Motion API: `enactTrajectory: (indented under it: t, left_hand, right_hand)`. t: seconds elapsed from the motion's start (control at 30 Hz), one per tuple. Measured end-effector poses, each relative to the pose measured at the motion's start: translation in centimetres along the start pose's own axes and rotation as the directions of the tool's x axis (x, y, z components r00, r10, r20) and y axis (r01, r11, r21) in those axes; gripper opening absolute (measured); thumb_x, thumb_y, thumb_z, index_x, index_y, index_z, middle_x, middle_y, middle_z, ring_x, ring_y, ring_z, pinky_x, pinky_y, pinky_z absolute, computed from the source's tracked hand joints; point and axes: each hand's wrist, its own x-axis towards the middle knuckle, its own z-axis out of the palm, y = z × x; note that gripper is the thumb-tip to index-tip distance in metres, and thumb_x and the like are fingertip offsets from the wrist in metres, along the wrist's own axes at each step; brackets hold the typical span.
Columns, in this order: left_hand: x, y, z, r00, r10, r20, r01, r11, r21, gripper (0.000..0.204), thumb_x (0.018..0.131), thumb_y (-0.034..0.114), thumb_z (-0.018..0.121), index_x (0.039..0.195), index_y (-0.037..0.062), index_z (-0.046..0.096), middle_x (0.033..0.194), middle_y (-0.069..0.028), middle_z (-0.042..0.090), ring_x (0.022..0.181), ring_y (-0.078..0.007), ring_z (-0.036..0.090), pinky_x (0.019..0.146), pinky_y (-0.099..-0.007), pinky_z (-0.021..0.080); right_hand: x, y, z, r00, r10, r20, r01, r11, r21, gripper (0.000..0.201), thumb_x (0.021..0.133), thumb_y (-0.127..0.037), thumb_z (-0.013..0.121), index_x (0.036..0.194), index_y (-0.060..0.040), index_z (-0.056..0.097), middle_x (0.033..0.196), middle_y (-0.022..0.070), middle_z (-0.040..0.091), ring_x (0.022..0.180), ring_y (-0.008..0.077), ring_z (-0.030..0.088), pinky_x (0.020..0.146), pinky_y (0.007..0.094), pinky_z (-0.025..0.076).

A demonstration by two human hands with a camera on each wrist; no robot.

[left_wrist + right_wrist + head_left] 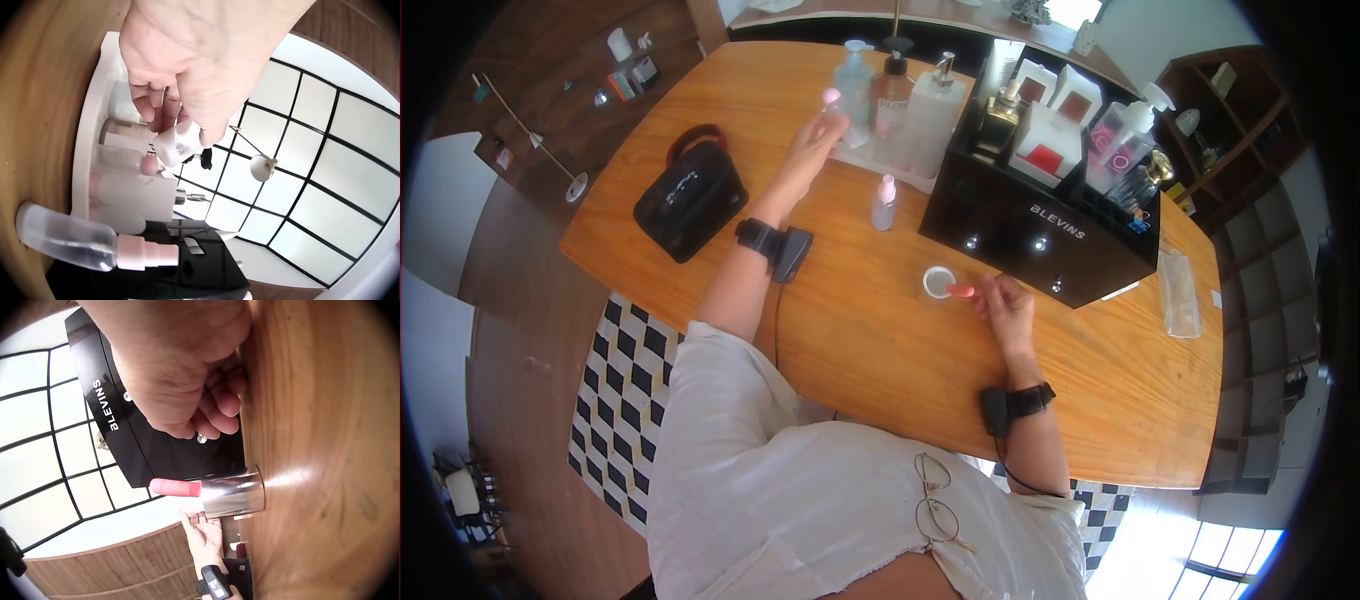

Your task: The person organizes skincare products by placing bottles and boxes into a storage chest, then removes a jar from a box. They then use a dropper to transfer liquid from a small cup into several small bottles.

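Note:
My left hand (805,155) is raised at the left end of the white tray. Its thumb and fingers pinch a small whitish translucent bottle (177,144); a pink rounded cap (832,96) shows above the fingers in the head view. My right hand (187,375) hangs low over the table with fingers loosely curled and nothing between them. Close to its fingertips stands a shiny silver cup (234,492), upright. A red-pink stick with a rounded end (175,487) juts out of it. A clear spray bottle with pink top (883,205) stands between the hands.
Pump bottles (940,110) line the white tray (905,178) at the back. The black BLEVINS drawer box (1030,220), loaded with cosmetics, stands behind my right hand. A black bag (690,200) lies left, a clear pouch (1179,293) at the far right of the wooden table (870,340).

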Motion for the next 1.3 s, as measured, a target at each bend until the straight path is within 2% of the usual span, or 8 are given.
enactTrajectory:
  t: [0.17, 0.27, 0.37, 0.6, 0.8, 0.9, 1.1, 1.3]
  left_hand:
    - [-3.5, 2.8, 0.1, 0.996, -0.011, 0.085, 0.013, 1.0, -0.024, 0.033, 0.098, 0.038, 0.063, 0.114, 0.0084, 0.062, 0.106, -0.0005, 0.065, 0.101, -0.0112, 0.058, 0.082, -0.026, 0.044]
    - [-4.3, 2.2, -0.8, 0.983, -0.005, 0.185, -0.002, 0.999, 0.037, 0.03, 0.097, 0.035, 0.065, 0.111, 0.0076, 0.062, 0.102, 0.0007, 0.065, 0.1, -0.0109, 0.059, 0.086, -0.0263, 0.046]
    - [-5.4, 2.1, -1.1, 0.946, -0.019, 0.322, -0.035, 0.987, 0.159, 0.032, 0.099, 0.03, 0.064, 0.122, 0.009, 0.059, 0.114, 0.0013, 0.064, 0.098, -0.0083, 0.057, 0.085, -0.0262, 0.045]
    - [-6.8, 0.8, -0.7, 0.832, -0.115, 0.542, -0.013, 0.974, 0.227, 0.039, 0.093, 0.025, 0.073, 0.124, 0.0047, 0.058, 0.107, -0.0013, 0.063, 0.1, -0.0102, 0.06, 0.087, -0.0264, 0.049]
    - [-7.7, 1.6, 0.9, 0.798, -0.187, 0.573, -0.038, 0.933, 0.357, 0.038, 0.088, 0.021, 0.076, 0.117, 0.0035, 0.06, 0.103, -0.0043, 0.065, 0.098, -0.0137, 0.064, 0.088, -0.0292, 0.053]
    - [-7.9, 2.0, 1.5, 0.795, -0.142, 0.59, -0.114, 0.92, 0.375, 0.037, 0.086, 0.02, 0.078, 0.114, 0.0037, 0.061, 0.103, -0.0053, 0.065, 0.096, -0.0149, 0.065, 0.087, -0.0291, 0.054]
    - [-7.8, 0.6, 1.6, 0.799, -0.163, 0.578, -0.053, 0.94, 0.338, 0.036, 0.085, 0.018, 0.078, 0.113, 0.0044, 0.061, 0.103, -0.005, 0.066, 0.097, -0.016, 0.067, 0.09, -0.0293, 0.054]
    - [-7.8, 0.4, 1.5, 0.785, -0.131, 0.605, -0.143, 0.913, 0.383, 0.038, 0.082, 0.019, 0.081, 0.112, 0.0058, 0.062, 0.102, -0.0062, 0.068, 0.093, -0.0185, 0.07, 0.086, -0.0312, 0.057]
  right_hand:
    - [-0.1, 0.0, 0.0, 1.0, -0.004, 0.009, 0.004, 1.0, -0.003, 0.034, 0.1, -0.025, 0.063, 0.076, -0.0016, 0.067, 0.06, -0.0001, 0.061, 0.053, 0.0034, 0.051, 0.05, 0.0203, 0.04]
    - [-0.1, 0.1, -0.1, 1.0, -0.004, 0.013, 0.004, 1.0, 0.007, 0.033, 0.1, -0.025, 0.063, 0.076, -0.0018, 0.067, 0.06, 0.0, 0.062, 0.053, 0.0033, 0.051, 0.05, 0.02, 0.04]
    - [-0.1, 0.2, 0.0, 1.0, -0.005, 0.01, 0.005, 1.0, 0.004, 0.033, 0.1, -0.025, 0.063, 0.076, -0.002, 0.067, 0.061, -0.0001, 0.062, 0.053, 0.0033, 0.051, 0.049, 0.0199, 0.04]
    - [-0.1, -0.4, -0.2, 1.0, -0.011, 0.025, 0.012, 0.999, -0.05, 0.034, 0.101, -0.024, 0.061, 0.076, -0.0018, 0.066, 0.06, -0.0004, 0.061, 0.053, 0.0029, 0.05, 0.049, 0.0197, 0.039]
    - [-0.3, -0.8, -0.1, 0.999, 0.02, 0.028, -0.018, 0.998, -0.066, 0.034, 0.101, -0.024, 0.061, 0.077, -0.0015, 0.065, 0.061, -0.0011, 0.06, 0.053, 0.0023, 0.049, 0.049, 0.0191, 0.038]
    - [-0.3, -0.5, -0.1, 1.0, 0.016, 0.023, -0.015, 0.999, -0.036, 0.034, 0.101, -0.024, 0.061, 0.077, -0.0016, 0.065, 0.06, -0.0012, 0.06, 0.053, 0.0023, 0.049, 0.049, 0.0191, 0.038]
    - [-0.3, -0.6, -0.1, 1.0, -0.001, 0.027, 0.002, 0.999, -0.047, 0.035, 0.102, -0.027, 0.061, 0.077, -0.0027, 0.065, 0.061, -0.0015, 0.06, 0.053, 0.0021, 0.049, 0.049, 0.0187, 0.037]
    - [0.0, -0.2, -0.4, 0.999, -0.035, 0.036, 0.035, 0.999, 0.005, 0.034, 0.103, -0.027, 0.059, 0.08, -0.0026, 0.066, 0.063, -0.0005, 0.062, 0.054, 0.0027, 0.05, 0.05, 0.0185, 0.038]
